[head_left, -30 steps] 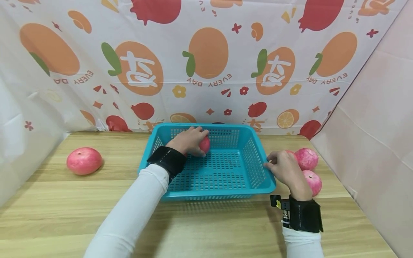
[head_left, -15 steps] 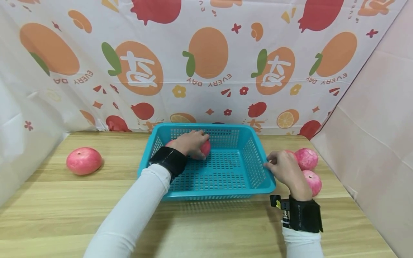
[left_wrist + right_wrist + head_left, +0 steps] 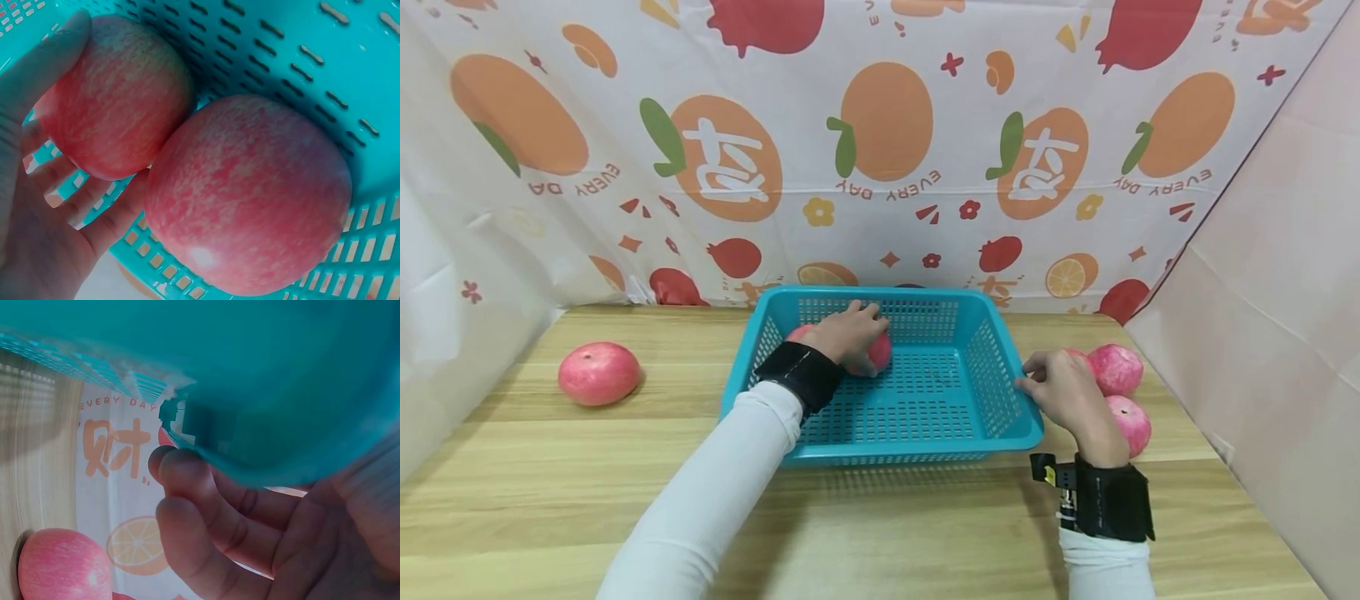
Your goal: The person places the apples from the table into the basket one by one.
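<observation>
A turquoise plastic basket (image 3: 917,454) with slotted walls stands on the wooden table. Inside it, toward the left, my left hand (image 3: 842,333) holds an apple (image 3: 880,353). In the left wrist view the thumb lies along one side of this apple (image 3: 119,94) and the fingers reach round the other. A second apple (image 3: 250,194) rests right beside it in the basket, mostly hidden by my wrist in the head view. My right hand (image 3: 1063,396) grips the basket's right rim, its bent fingers (image 3: 206,500) under the edge in the right wrist view.
One apple (image 3: 598,373) lies at the left of the table. To the right of the basket sit an apple (image 3: 1116,369), another apple (image 3: 1130,425) and a third partly behind my right hand. A fruit-printed curtain (image 3: 887,233) hangs behind the basket.
My left hand has shifted slightly toward me and right with its apple. The second apple now shows behind that wrist. My right hand stays at the basket's rim.
</observation>
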Demonstrator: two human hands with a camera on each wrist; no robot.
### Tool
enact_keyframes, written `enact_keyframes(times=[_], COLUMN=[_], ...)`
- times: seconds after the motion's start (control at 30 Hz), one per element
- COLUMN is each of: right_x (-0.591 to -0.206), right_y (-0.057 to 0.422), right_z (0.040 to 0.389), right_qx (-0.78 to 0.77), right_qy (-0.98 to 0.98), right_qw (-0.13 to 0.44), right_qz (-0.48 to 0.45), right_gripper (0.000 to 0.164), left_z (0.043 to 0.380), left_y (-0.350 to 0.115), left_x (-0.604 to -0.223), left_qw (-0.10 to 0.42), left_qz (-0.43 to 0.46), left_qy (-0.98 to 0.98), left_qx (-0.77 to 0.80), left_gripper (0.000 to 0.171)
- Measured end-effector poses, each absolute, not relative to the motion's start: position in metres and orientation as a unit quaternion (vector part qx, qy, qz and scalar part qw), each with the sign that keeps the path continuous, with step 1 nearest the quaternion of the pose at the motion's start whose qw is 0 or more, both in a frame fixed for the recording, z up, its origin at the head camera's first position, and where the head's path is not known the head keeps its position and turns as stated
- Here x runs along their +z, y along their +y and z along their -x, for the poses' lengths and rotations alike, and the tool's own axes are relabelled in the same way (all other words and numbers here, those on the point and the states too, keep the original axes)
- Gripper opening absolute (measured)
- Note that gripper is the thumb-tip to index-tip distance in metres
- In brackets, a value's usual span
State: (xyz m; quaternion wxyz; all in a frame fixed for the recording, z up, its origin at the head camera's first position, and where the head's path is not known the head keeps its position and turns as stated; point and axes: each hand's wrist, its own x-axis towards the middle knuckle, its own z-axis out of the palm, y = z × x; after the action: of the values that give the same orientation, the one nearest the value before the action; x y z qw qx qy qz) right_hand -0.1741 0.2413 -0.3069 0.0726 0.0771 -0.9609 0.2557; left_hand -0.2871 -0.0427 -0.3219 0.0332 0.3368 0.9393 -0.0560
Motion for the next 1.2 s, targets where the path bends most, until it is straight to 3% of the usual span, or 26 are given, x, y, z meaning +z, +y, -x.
enact_keyframes(times=[0.6,0.87,1.2], right_x=[-0.307,-0.307,-0.307], right_y=[0.242,0.240,0.241], right_z=[0.175,0.175,0.175], right_qx=[0.251,0.252,0.253], right_qy=[-0.963,-0.963,-0.962], right_qw=[0.065,0.064,0.065], right_qz=[-0.071,-0.076,-0.074], right_gripper=[0.021,0.020,0.020], left_z=[0.282,0.283,0.281], left_y=[-0.041,-0.039,-0.039], left_x=[-0.323,-0.330,-0.332], left_qw=[0.031,0.007,-0.008], left_qz=[-0.343,-0.344,-0.347], left_qy=[0.937,0.934,0.931], left_qx=[-0.057,-0.098,-0.110], left_gripper=[0.079,0.088,0.086])
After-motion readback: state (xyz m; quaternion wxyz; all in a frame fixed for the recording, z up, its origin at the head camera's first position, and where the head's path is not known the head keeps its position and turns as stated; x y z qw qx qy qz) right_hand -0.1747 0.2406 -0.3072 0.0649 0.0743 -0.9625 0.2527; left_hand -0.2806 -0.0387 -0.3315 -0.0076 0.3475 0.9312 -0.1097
